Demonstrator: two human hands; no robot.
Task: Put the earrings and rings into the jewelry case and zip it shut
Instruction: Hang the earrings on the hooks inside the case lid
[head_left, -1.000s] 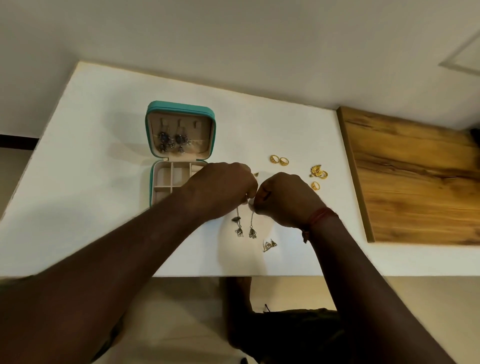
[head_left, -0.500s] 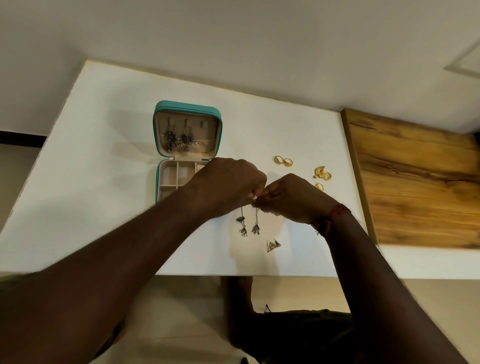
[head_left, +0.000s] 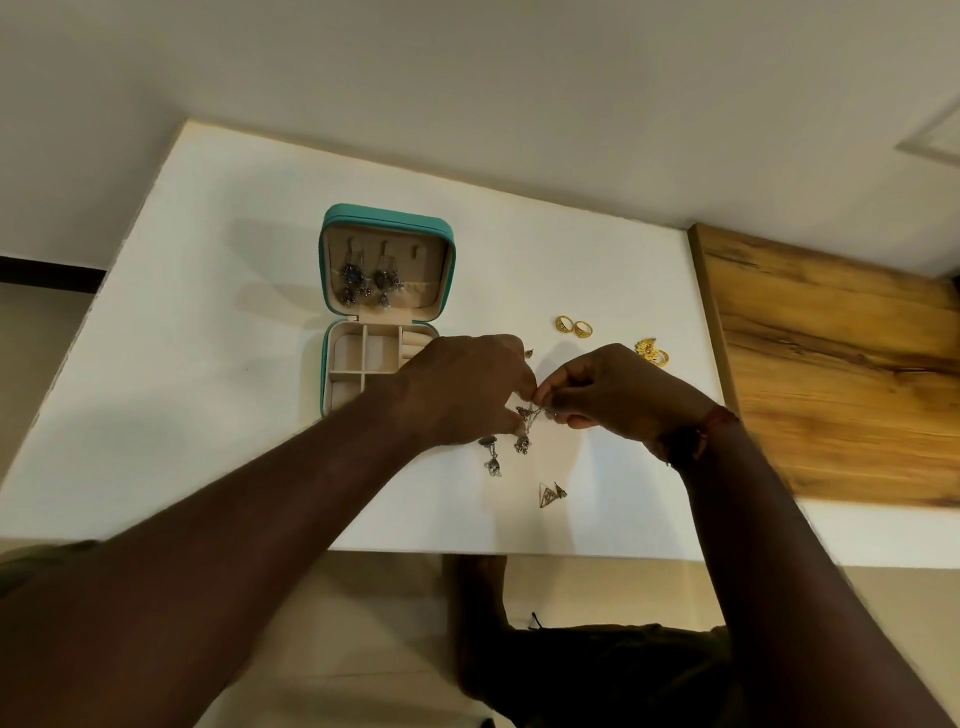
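Silver drop earrings (head_left: 522, 442) dangle between a person's two hands just right of the open jewelry case (head_left: 325, 374), low over the white table (head_left: 234, 322). The left hand (head_left: 467, 389) and right hand (head_left: 618, 397) meet fingertip to fingertip, each grip pinching the fine upper parts of the earrings. The hold looks meant to part the two pieces or ready a hook, though the detail at the fingertips is too small to tell. The left wrist crosses the case's near right corner and hides some of the tray's compartments.

The case lies flat with its lid (head_left: 431, 270) folded back on the side away from the person. Dark hanging earrings (head_left: 358, 280) are already on the lid's hooks, and a spare hook (head_left: 414, 253) at their right appears free, a likely place for the held pair.

Further right of the case lie two gold rings (head_left: 574, 326). Beyond them more gold pieces (head_left: 649, 349) sit partly behind the right hand. Triangular earrings (head_left: 550, 493) lie right of the case and nearer the person, within reach for a later turn. A wooden board (head_left: 841, 364) sits well to the right. The task appears well short of done: most pieces are outside the case, and the zip is open.
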